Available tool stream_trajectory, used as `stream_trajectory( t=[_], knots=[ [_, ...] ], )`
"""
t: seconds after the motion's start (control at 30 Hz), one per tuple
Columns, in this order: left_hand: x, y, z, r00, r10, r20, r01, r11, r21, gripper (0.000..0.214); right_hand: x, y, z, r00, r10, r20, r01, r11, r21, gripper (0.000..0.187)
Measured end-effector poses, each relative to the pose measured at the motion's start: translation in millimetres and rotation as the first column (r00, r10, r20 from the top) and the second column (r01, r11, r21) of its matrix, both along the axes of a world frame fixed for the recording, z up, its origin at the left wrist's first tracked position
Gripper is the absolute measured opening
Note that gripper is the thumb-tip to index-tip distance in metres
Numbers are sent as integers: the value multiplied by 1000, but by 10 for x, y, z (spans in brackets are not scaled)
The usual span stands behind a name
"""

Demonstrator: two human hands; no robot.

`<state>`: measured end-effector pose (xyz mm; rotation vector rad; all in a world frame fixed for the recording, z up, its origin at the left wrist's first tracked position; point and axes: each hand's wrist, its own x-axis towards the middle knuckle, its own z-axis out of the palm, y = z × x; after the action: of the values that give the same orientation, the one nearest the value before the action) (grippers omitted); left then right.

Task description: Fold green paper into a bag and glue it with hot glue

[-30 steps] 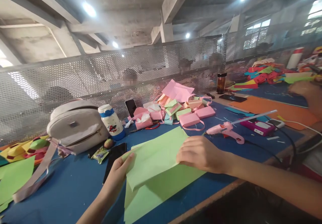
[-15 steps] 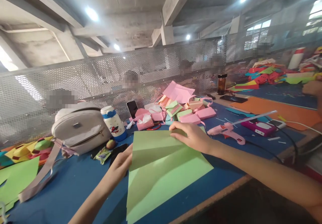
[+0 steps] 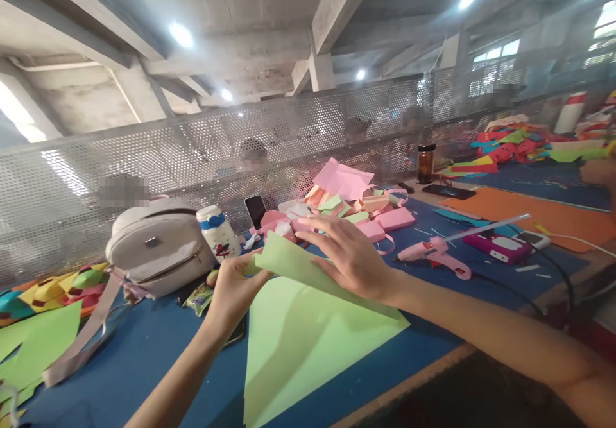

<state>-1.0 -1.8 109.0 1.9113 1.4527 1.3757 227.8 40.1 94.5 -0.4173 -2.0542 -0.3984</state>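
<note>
One green paper (image 3: 308, 344), crease running far-left to near-right; left fingers (image 3: 244, 273) pinch its tip, right fingers (image 3: 325, 231) splayed.

Craft workshop, glue gun (image 3: 436, 253), paper boxes (image 3: 380, 222), mesh partition (image 3: 308, 133)

Your left grip (image 3: 235, 287), just left of the frame's centre, is a bare hand with slim fingers and a smooth back. Your left forearm (image 3: 178, 376) below it is slender and bare down to the bottom edge. Your right grip (image 3: 353, 258), at the centre, is bare too, with long, narrow fingers. Your right forearm (image 3: 481, 332) thickens toward the lower right corner, bare along all that shows. The frame's edge cuts both arms.
</note>
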Motion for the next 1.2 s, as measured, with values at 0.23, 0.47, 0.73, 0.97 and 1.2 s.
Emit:
stream_trajectory(
  t=[0.23, 0.47, 0.73, 0.97, 1.2],
  knots=[
    [90, 9, 2, 984, 66, 164, -54, 996, -73, 31, 96, -280, -49, 996, 81, 39, -89, 937, 338, 33],
    [58, 18, -47, 969, -1, 246, 24, 995, -93, 38, 72, -52, -140, 996, 20, 87, -12, 996, -91, 60],
    [144, 9, 5, 995, -15, 99, 7, 996, 87, 29, -49, 23, -182, 992, 101, -70, -123, 772, -623, 72],
    [24, 3, 135, 996, 64, -58, -46, 964, 260, 20, 3, 153, -91, 898, 261, -353, -432, 384, -816, 35],
    [-33, 78, 187, 985, -65, 157, 51, 994, 91, 43, 50, 272, -7, 850, 257, -460, -513, 203, -834, 38]
  ],
)
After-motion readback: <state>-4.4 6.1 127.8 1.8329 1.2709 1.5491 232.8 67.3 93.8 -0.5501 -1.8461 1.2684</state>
